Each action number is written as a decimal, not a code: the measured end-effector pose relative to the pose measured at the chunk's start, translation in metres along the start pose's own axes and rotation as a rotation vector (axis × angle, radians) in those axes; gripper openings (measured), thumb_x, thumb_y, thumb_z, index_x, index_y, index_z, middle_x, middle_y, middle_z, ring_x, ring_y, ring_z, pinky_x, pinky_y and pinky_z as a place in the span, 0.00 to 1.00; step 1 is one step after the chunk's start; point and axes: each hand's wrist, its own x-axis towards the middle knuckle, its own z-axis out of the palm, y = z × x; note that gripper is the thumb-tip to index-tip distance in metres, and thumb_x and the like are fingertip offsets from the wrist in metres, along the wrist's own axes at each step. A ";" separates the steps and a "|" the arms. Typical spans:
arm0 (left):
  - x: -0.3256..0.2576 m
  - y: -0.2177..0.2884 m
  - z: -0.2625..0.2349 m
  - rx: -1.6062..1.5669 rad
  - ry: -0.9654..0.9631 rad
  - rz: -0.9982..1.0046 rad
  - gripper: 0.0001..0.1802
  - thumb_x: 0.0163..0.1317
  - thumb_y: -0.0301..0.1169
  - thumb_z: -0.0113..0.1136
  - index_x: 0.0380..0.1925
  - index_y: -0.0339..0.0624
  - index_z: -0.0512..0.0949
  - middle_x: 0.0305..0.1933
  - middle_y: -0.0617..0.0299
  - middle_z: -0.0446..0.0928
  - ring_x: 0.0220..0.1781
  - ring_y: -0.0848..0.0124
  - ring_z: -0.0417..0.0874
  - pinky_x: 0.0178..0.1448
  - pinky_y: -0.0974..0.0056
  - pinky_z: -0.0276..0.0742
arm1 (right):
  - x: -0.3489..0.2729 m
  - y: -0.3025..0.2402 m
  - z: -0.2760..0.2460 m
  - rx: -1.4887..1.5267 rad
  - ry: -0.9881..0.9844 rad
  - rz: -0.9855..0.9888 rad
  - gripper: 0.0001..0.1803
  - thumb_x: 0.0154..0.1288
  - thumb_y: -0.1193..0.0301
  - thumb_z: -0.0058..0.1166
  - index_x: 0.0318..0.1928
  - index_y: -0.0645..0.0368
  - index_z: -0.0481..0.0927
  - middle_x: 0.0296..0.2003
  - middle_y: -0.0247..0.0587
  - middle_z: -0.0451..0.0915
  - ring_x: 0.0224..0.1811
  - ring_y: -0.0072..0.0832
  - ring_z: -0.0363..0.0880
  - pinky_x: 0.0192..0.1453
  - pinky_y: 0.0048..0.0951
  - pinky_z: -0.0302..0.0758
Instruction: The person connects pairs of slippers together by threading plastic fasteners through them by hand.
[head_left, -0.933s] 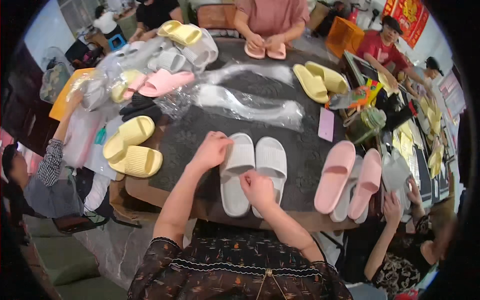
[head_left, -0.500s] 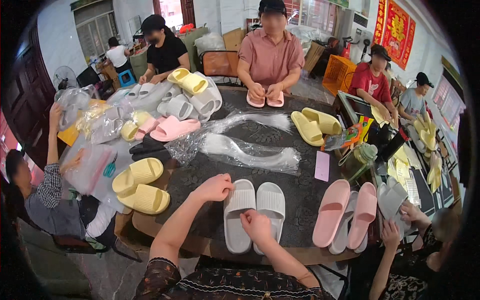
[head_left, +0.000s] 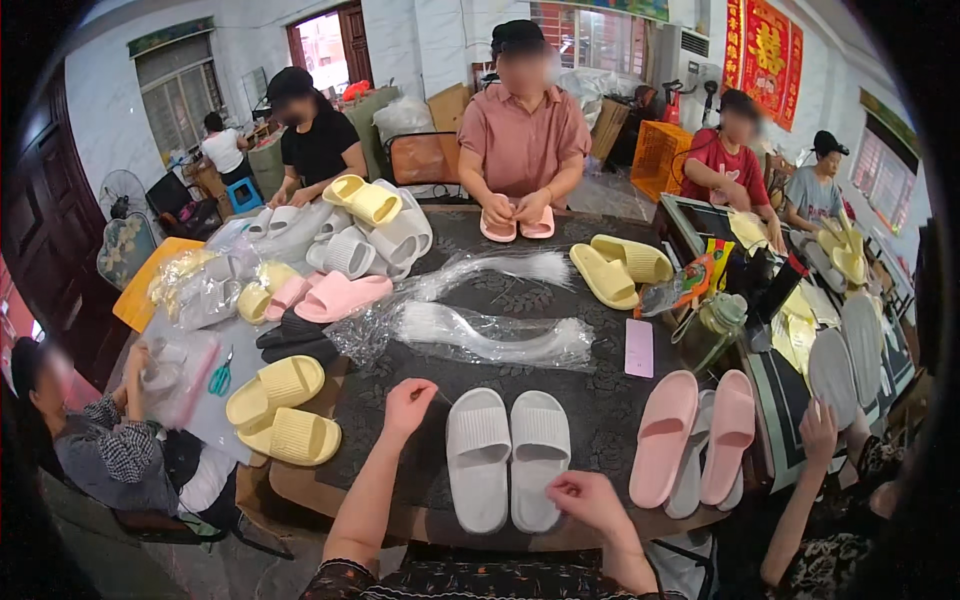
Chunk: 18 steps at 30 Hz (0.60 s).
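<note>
A pair of grey slippers stands side by side, toes away from me, at the near middle of the table: the left slipper (head_left: pixel 477 465) and the right slipper (head_left: pixel 540 455). My left hand (head_left: pixel 408 407) is just left of the left slipper's toe, thumb and fingers pinched. A faint thin strand seems to run from its fingertips, too fine to name. By the right slipper's heel is my right hand (head_left: pixel 590 500), fingers drawn together in a pinch; whatever they may hold is too small to see. Beyond the slippers lie bundles of thin white plastic strands (head_left: pixel 490 335) in clear wrapping.
Yellow slippers (head_left: pixel 285 390) lie to the left, pink slippers (head_left: pixel 665 440) to the right. Farther back are heaped slippers (head_left: pixel 385 245), a purple card (head_left: pixel 638 348) and a green bottle (head_left: pixel 715 325). Teal scissors (head_left: pixel 220 375) rest at left. Several co-workers sit around.
My left hand has drawn left, off the left slipper's toe. My right hand has moved right, from between the slippers to beside the right heel. Across the table, a co-worker still handles pink slippers.
</note>
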 end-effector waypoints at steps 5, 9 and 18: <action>0.004 0.004 0.000 -0.298 -0.002 -0.402 0.08 0.61 0.32 0.60 0.34 0.40 0.82 0.27 0.69 0.77 0.29 0.82 0.74 0.33 0.74 0.67 | -0.028 -0.013 -0.049 0.133 0.223 0.070 0.07 0.59 0.73 0.61 0.34 0.64 0.82 0.25 0.33 0.81 0.26 0.14 0.76 0.29 0.18 0.71; 0.001 0.013 0.009 -0.359 -0.022 -0.380 0.09 0.60 0.32 0.62 0.36 0.38 0.82 0.29 0.69 0.79 0.30 0.81 0.76 0.33 0.75 0.68 | -0.012 -0.004 -0.043 0.399 0.335 -0.172 0.02 0.60 0.76 0.58 0.31 0.61 0.80 0.29 0.36 0.82 0.26 0.15 0.75 0.28 0.17 0.70; -0.005 0.017 0.032 -0.846 -0.020 -0.682 0.13 0.60 0.36 0.65 0.41 0.40 0.80 0.34 0.65 0.80 0.35 0.78 0.78 0.35 0.75 0.69 | 0.011 -0.020 -0.009 0.977 0.288 -0.170 0.08 0.70 0.66 0.50 0.33 0.55 0.72 0.24 0.36 0.79 0.18 0.18 0.73 0.20 0.18 0.68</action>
